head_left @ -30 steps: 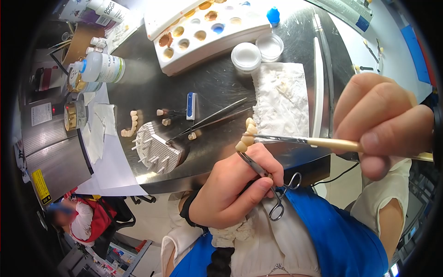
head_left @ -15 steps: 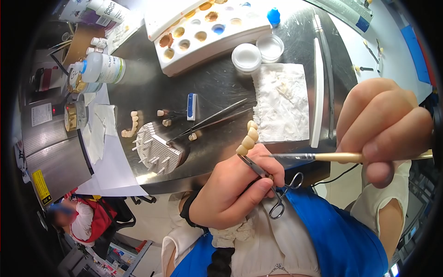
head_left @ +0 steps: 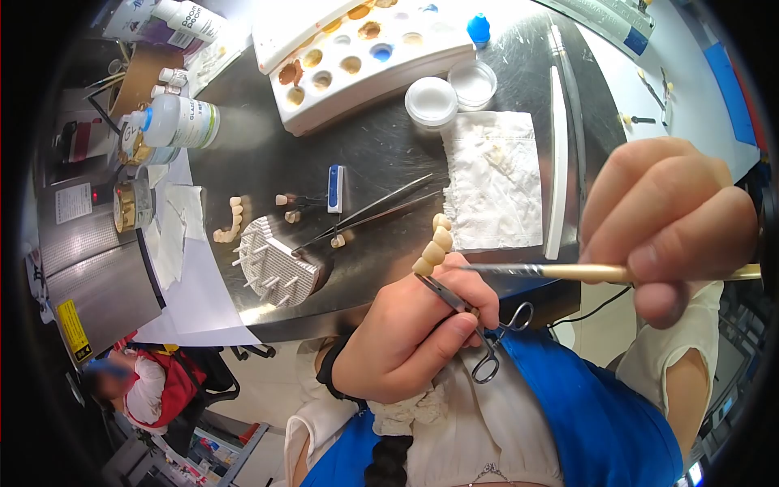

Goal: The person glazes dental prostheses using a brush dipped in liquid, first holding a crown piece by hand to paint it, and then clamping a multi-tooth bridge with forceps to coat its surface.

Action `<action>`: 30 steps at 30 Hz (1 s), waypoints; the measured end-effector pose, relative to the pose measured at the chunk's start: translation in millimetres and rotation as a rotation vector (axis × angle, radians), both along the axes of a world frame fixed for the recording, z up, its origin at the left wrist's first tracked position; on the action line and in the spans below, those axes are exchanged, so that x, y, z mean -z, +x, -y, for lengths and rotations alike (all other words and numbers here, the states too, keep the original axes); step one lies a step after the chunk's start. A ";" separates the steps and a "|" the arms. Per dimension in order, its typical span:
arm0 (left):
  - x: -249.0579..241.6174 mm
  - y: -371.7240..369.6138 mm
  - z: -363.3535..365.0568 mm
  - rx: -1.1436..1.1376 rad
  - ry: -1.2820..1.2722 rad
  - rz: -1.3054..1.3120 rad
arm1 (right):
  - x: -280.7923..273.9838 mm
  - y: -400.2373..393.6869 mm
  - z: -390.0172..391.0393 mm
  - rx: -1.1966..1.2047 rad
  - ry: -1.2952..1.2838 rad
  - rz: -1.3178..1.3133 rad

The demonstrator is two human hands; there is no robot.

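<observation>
My left hand (head_left: pixel 414 333) is closed around metal locking forceps (head_left: pixel 485 349), whose jaws hold a curved row of several cream tooth crowns (head_left: pixel 434 246). On the right, my right hand (head_left: pixel 669 227) pinches the light wooden handle of a thin brush (head_left: pixel 584 273). The brush points left, its blurred tip close to the lower crowns; whether it touches them cannot be made out. Just behind the crowns lies a crumpled white cloth (head_left: pixel 495 183).
A white paint palette (head_left: pixel 365 81) and two small round jars (head_left: pixel 432 103) stand at the back. Tweezers (head_left: pixel 373 211), a pegged honeycomb tray (head_left: pixel 280 268) and another crown row (head_left: pixel 235 219) lie left. Bottles (head_left: pixel 182 120) stand farther left. A seated person (head_left: pixel 146 385) is at lower left.
My right hand and the brush have moved slightly left, bringing the tip nearer the crowns. My left hand stays nearly still with the forceps.
</observation>
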State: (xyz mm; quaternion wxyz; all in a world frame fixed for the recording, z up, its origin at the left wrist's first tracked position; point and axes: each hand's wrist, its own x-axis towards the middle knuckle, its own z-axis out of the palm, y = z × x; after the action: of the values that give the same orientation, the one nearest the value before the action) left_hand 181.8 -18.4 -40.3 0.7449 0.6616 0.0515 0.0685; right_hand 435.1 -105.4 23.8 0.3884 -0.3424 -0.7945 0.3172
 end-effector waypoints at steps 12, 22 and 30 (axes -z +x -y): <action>-1.8 2.6 -0.8 -0.015 0.027 0.015 | 2.8 -2.5 -2.7 0.021 0.030 -0.025; -2.4 3.0 -0.4 -0.009 0.051 0.037 | 2.9 -4.0 -1.7 0.041 0.035 -0.018; -9.8 0.8 6.0 -0.095 -0.124 -0.111 | 1.3 -1.8 -4.4 0.002 0.041 0.014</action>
State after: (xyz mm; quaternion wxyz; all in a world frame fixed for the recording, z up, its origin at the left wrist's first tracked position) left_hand 182.6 -24.5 -30.5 0.7764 0.6138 0.1279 0.0637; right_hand 433.3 -101.0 22.4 0.3902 -0.3375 -0.8030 0.2982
